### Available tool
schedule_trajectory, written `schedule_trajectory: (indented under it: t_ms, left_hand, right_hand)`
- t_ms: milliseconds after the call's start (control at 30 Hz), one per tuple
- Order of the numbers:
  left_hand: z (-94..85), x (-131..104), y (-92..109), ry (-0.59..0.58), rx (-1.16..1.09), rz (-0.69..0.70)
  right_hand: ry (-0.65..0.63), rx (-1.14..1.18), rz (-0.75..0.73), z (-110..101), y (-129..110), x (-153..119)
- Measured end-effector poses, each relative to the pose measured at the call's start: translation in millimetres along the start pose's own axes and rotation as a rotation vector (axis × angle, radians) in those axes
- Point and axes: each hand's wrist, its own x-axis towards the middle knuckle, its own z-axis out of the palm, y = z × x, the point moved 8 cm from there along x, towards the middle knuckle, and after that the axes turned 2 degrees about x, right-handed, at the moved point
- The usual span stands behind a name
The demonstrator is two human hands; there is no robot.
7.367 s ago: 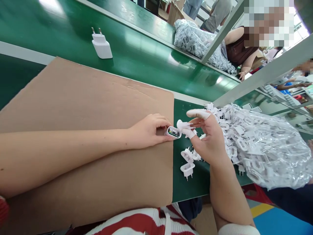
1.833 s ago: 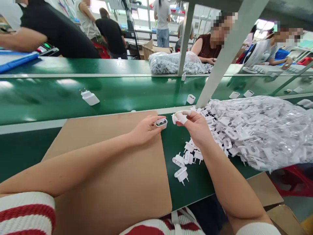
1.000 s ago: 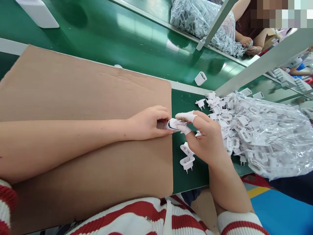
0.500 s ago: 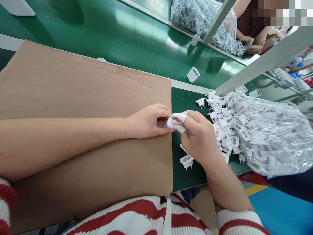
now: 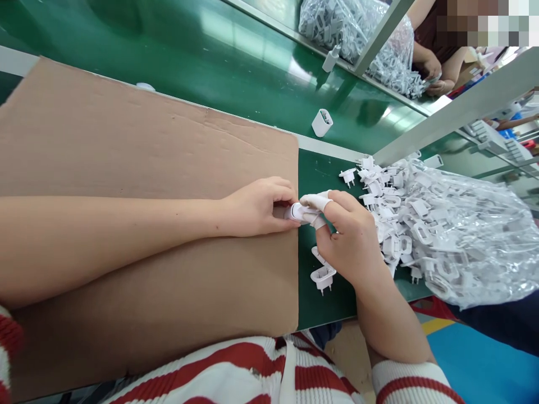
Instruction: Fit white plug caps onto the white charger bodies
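Left hand [image 5: 256,206] pinches a white charger shell [image 5: 293,212] at the right edge of the cardboard sheet [image 5: 147,168]. Right hand [image 5: 351,238], cotted fingertips [image 5: 315,201] closed on a plug cap, presses it against the shell's open end. Shell's long axis runs left-right between hands. Loose plug caps [image 5: 322,276] lie just right of the sheet.

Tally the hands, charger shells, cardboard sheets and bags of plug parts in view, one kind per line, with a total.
Hands: 4, own left hand, right hand, co-worker's two
Charger shells: 2, held shell, belt shell
Cardboard sheets: 1
Bags: 2, near bag, far bag
Total: 9
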Motion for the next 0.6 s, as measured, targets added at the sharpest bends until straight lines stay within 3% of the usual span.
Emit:
schedule_trajectory:
  t_ms: [367, 600]
  left_hand:
    - [-0.8, 1.0, -0.7, -0.020, 0.009, -0.024]
    - [-0.2, 0.2, -0.5, -0.007, 0.005, -0.009]
  right_hand:
    - [0.084, 0.029, -0.018, -5.3, 3.4, -0.8]
    - [0.052, -0.013, -0.036, -1.3, -1.6, 0.7]
